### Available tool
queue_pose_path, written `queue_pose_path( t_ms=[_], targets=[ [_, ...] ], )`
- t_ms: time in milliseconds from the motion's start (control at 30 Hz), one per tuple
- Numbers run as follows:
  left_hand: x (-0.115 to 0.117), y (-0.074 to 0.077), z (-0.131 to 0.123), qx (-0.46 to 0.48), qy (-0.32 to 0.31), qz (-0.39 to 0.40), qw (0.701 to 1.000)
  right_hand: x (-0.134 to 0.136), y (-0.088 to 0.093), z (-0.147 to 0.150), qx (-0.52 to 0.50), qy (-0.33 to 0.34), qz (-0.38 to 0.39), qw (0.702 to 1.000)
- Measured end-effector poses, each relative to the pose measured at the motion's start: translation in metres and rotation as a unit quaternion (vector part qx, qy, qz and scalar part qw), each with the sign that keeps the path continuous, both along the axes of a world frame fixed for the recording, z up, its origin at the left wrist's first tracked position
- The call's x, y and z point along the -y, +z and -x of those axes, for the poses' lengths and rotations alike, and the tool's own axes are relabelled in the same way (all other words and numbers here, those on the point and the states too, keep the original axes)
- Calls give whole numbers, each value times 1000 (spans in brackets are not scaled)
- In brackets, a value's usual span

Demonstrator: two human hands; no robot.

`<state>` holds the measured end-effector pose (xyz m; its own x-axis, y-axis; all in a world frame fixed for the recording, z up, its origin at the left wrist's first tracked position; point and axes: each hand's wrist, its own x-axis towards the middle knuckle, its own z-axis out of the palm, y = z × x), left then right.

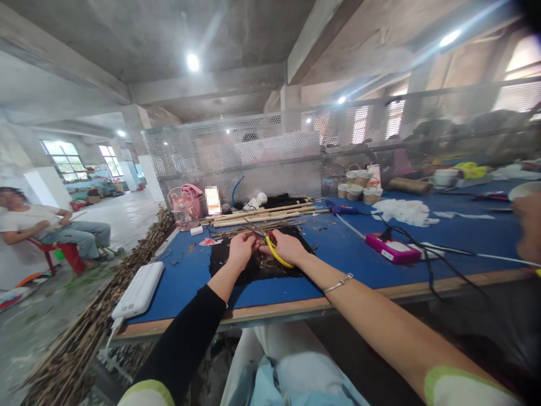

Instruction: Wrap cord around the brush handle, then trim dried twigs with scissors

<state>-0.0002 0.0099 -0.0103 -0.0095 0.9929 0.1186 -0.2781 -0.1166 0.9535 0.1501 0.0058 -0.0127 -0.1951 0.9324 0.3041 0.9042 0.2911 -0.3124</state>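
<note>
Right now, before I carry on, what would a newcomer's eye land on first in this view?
Probably the yellow-handled scissors in the right hand, above the black cloth near the middle of the blue table. After that, likely the bright purple box further right, and the white box with a cable at the table's near left corner.

Black left sleeve (186, 332), silver bracelet (338, 283)

Left of the hands (242, 252), a white power bank (141, 287) lies on the desk (190, 293); farther left, a person (36, 224) sits. Right of the hands, a purple box (391, 250) stands before crumpled white material (403, 212).
</note>
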Motion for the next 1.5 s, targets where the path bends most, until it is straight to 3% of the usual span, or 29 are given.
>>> queue_pose_path(
  t_ms=[300, 533, 800, 1100, 1500],
  targets=[
    [0, -1, 0, -18, -31, -21, 999, 2, 0, 0, -28, 24, -7, 999],
    [-1, -4, -1, -27, 3, 0, 1000, 1, 0, 1, -21, 9, 4, 1000],
    [5, -1, -1, -55, -42, -27, 997, 1, -1, 1, -42, 47, -45, 997],
    [1, -4, 1, -84, -25, -54, 995, 1, 1, 1, 14, 3, -21, 1000],
    [-2, -6, 1, -75, -10, -35, 997, 5, 5, 1, -16, -5, 30, 999]
  ],
)
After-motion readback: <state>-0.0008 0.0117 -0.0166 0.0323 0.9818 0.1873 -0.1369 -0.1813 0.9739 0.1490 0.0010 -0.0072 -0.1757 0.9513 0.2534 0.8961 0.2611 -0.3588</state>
